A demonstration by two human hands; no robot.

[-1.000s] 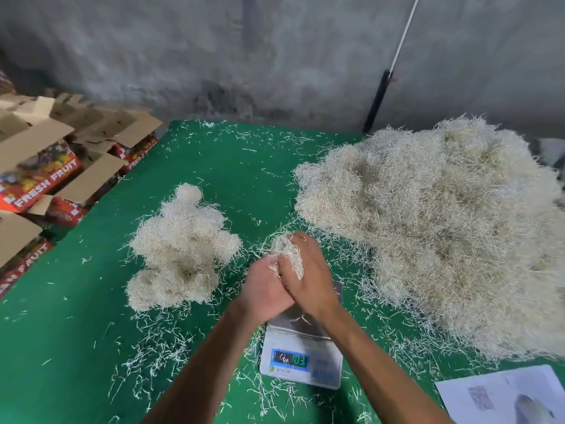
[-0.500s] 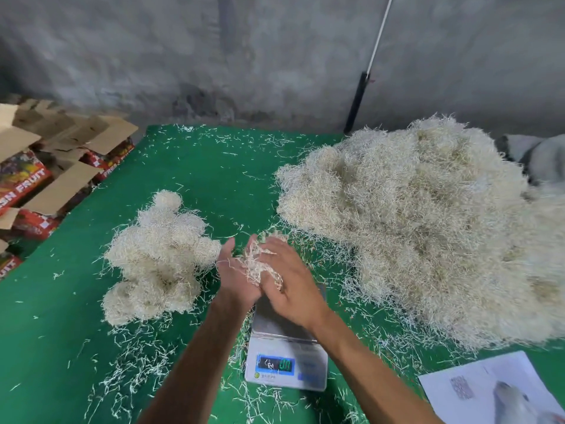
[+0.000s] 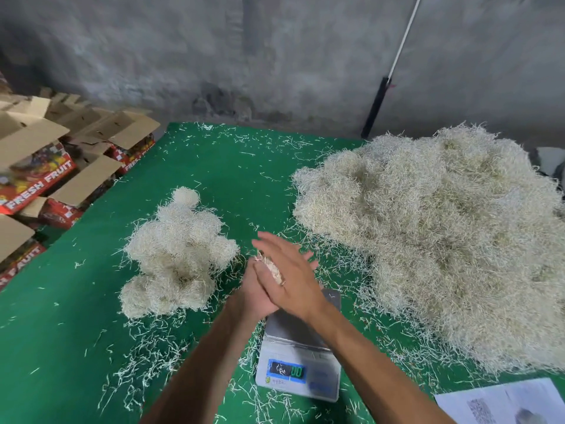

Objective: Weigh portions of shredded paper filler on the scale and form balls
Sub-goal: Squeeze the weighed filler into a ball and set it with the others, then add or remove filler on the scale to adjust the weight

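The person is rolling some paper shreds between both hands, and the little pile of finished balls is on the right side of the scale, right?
Not quite. The head view shows the finished balls left of the scale. The rest is right: the left hand and right hand press shreds between them.

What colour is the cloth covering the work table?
Green, seen clearly in the head view: the felt-like table cloth.

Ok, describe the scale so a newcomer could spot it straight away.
Start at the green table, with the big loose heap of shredded paper on its right side. The scale sits at the near edge, left of that heap and under the person's wrists. It is the only hard grey box there, with a lit blue display.
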